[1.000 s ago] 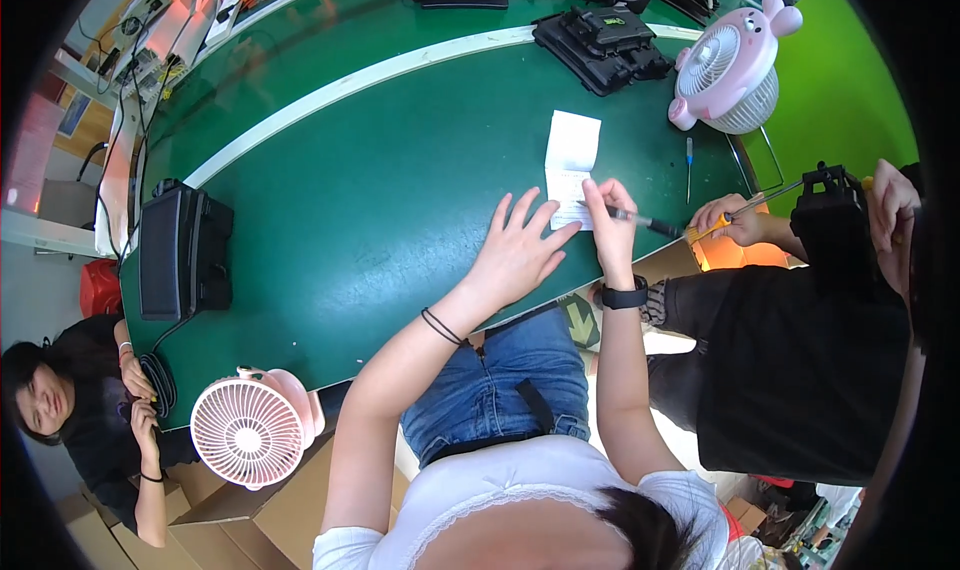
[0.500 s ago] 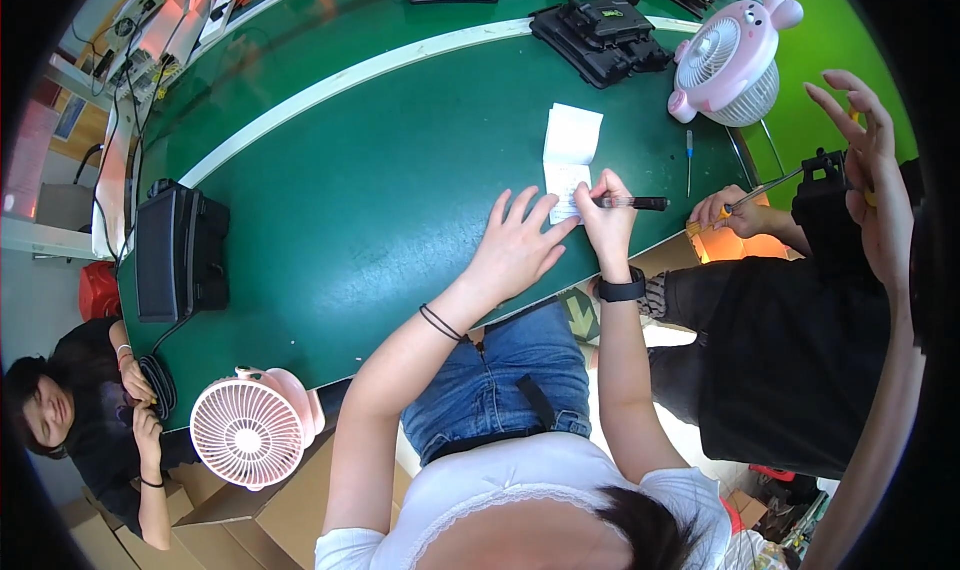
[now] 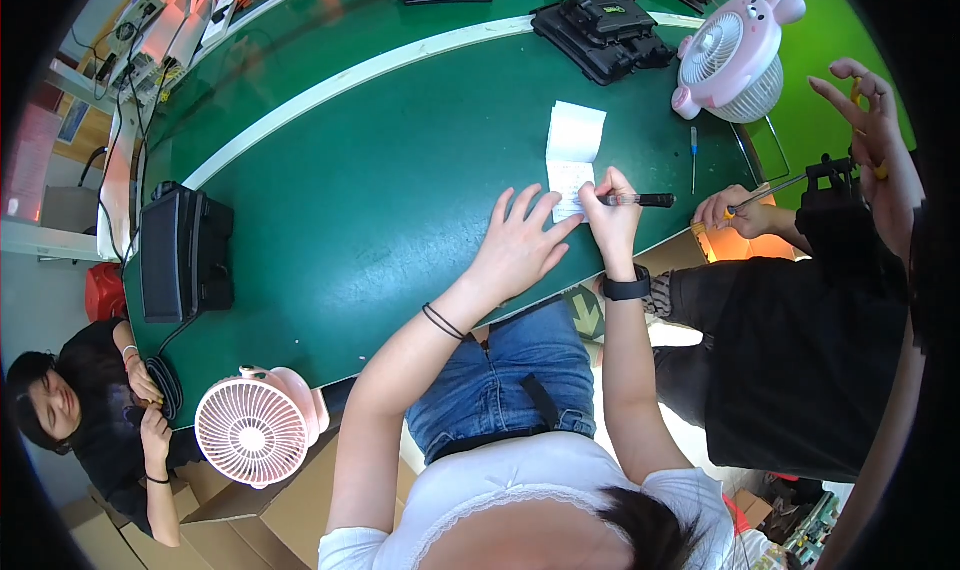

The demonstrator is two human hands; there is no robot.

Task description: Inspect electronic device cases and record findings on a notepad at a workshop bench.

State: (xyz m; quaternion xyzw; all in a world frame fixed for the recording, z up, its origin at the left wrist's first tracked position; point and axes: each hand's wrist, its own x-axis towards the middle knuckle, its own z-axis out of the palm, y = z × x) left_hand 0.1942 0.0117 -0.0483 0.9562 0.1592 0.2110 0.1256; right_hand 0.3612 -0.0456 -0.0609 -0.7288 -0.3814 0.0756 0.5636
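Note:
A white slip of paper (image 3: 574, 148) lies on the green table (image 3: 380, 200). My left hand (image 3: 520, 242) rests flat on the table with fingers spread, its fingertips on the paper's near edge. My right hand (image 3: 610, 210) holds a black pen (image 3: 640, 200) with its tip on the paper; a black watch sits on that wrist.
A pink bunny-eared fan (image 3: 735, 62) and a screwdriver (image 3: 693, 156) lie at the right. Black cases (image 3: 605, 32) stand at the back, a black box (image 3: 180, 255) at the left. A pink fan (image 3: 255, 428) sits near the front edge. Another person in black (image 3: 800, 340) stands to my right, one sits at the left (image 3: 90, 420).
My hands stay on the paper with the pen. The person on the right has raised an open hand higher.

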